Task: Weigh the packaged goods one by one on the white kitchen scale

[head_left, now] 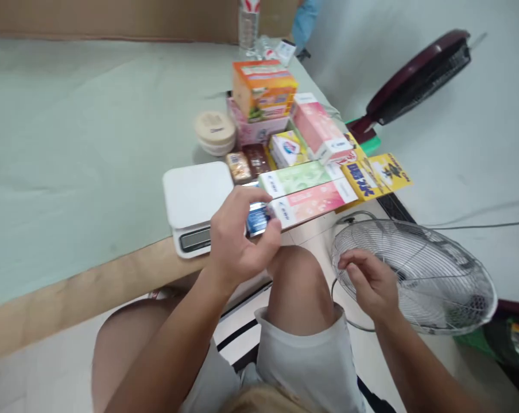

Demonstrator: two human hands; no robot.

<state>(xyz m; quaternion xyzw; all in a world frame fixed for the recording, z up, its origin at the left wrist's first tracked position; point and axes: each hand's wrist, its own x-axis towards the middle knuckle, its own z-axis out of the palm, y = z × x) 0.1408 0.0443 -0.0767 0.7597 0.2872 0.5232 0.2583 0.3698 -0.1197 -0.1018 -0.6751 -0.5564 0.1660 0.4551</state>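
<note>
My left hand [242,235] is at the front edge of the table, thumb and fingers apart around the near end of a pink-and-white box [311,202]. Whether the fingertips touch the box I cannot tell. In the gap between thumb and fingers shows a blue packet [256,219], partly hidden by the hand. A white kitchen scale [199,198] stands just left of this hand. My right hand [374,284] is off the table in front of the fan, its fingers curled toward the thumb with nothing visible in them. A green-and-white box [300,176] lies along the pink one.
Behind are a round cream tub [215,135], small brown packs [255,159], a yellow-and-white box [289,148], an orange box [266,89], another pink box [322,123] and a plastic bottle [248,28]. Yellow packaging [378,175] overhangs the right edge. A wire-guarded fan [440,287] stands beside the table.
</note>
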